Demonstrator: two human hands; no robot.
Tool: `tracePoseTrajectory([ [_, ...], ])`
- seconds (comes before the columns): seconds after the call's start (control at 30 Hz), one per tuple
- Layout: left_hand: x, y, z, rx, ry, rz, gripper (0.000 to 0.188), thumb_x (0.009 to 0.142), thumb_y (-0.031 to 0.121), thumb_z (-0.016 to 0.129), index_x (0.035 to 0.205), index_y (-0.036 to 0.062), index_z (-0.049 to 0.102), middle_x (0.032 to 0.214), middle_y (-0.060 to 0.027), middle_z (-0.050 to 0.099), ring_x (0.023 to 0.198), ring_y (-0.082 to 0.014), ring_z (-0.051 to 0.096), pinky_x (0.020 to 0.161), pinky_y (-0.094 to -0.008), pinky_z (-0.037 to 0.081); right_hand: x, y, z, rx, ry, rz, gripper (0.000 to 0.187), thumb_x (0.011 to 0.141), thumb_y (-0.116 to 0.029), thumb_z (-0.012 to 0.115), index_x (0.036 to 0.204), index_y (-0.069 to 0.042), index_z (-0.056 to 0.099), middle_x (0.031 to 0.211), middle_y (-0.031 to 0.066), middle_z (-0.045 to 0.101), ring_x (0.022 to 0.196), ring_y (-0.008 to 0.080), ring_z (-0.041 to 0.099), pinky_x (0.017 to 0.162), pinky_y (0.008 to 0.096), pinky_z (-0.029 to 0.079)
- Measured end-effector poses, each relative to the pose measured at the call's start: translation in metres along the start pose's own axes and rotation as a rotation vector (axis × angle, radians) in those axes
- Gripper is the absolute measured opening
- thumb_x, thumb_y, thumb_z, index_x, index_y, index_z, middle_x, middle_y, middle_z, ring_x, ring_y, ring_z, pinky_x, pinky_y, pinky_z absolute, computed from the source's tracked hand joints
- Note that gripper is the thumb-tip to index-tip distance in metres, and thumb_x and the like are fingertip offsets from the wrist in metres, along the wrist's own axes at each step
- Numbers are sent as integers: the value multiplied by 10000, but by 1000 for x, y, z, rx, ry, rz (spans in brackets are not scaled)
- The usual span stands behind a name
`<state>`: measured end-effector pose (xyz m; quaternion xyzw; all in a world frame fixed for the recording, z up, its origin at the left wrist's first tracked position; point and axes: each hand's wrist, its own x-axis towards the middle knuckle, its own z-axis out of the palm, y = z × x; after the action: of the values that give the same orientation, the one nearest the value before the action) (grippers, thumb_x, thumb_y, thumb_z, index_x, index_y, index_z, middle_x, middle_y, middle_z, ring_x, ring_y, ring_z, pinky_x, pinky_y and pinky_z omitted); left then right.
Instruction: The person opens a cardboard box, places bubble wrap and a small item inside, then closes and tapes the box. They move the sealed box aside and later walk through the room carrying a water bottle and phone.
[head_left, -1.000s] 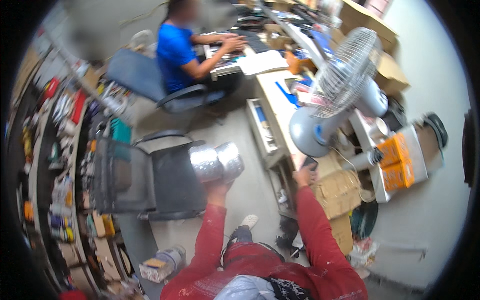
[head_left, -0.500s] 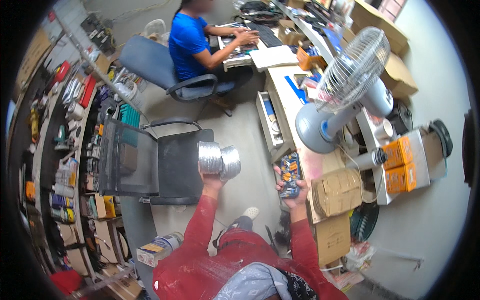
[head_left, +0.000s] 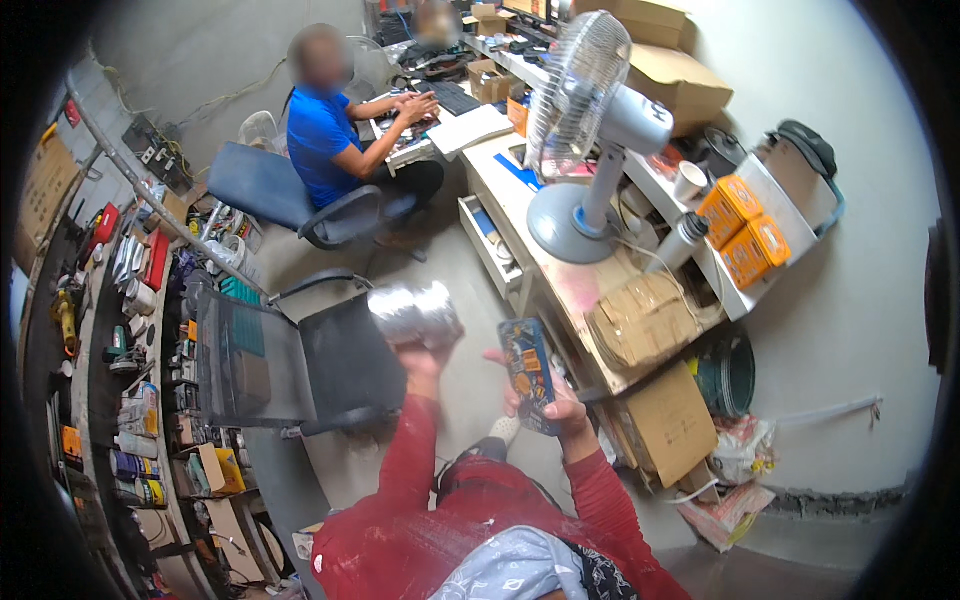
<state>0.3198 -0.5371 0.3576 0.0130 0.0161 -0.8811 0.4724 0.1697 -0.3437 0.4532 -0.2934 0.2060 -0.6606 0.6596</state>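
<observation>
Shiny silver tape rolls rest in my left hand, which is closed round their underside in front of the black chair. They blur slightly, and I cannot make out the seam between them here. My right hand grips a flat dark rectangular thing printed with orange and blue shapes, held tilted beside the desk. Its thumb lies along the lower edge, and fingers show at the left side. Whether this is a patterned case or a pack is unclear.
A black mesh chair stands ahead. Beyond it a person in blue sits at the desk, whose drawer sticks out. A grey fan and cardboard sit on the desktop. Crowded shelves line the left.
My view has swung to the right. Both hands keep their grip; the dark printed thing is turned more upright and nearer the tape rolls. The seated person now faces more toward me.
</observation>
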Motion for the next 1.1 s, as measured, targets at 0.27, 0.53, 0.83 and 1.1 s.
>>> tracePoseTrajectory([
  [0.27, -28, -14, 115, 186, -481, -69, 769, 771, 442, 678, 1382, 82, 383, 1247, -164, 414, 1032, -278, 436, 924, -414, 358, -112, 52, 31, 127, 28, -111, 1008, 618, -386, 755, 1418, -11, 271, 1166, 189, 480, 721, 141, 505, 619, 275, 465],
  [0.53, -108, -182, -21, 61, 242, -1154, 496, 843, 467, 621, 1187, 110, 604, 1180, -98, 586, 1031, -280, 573, 862, -436, 533, -293, 224, -118, -293, 979, -53, 751, 828, -355, 667, 1437, -75, 328, 1108, 97, 579, 710, 151, 582, 573, 277, 494],
  [0.83, -224, -308, -83, 904, -620, -2410, 517, 832, 358, 515, 1262, 72, 504, 1209, -112, 584, 1117, -292, 571, 961, -454, 453, -406, 397, 24, 262, 2412, 572, 829, 661, -487, 731, 1264, 28, 491, 1211, 264, 575, 1123, 369, 566, 934, 418, 477],
  [1.1, -344, -322, -136, 1053, -1090, -2710, 541, 793, 281, 588, 1278, 59, 496, 1238, -97, 568, 1123, -267, 556, 989, -434, 435, -321, 551, 106, 848, 2663, -177, 823, 637, -476, 747, 1246, 22, 507, 1117, 212, 633, 1008, 312, 632, 876, 378, 493],
])
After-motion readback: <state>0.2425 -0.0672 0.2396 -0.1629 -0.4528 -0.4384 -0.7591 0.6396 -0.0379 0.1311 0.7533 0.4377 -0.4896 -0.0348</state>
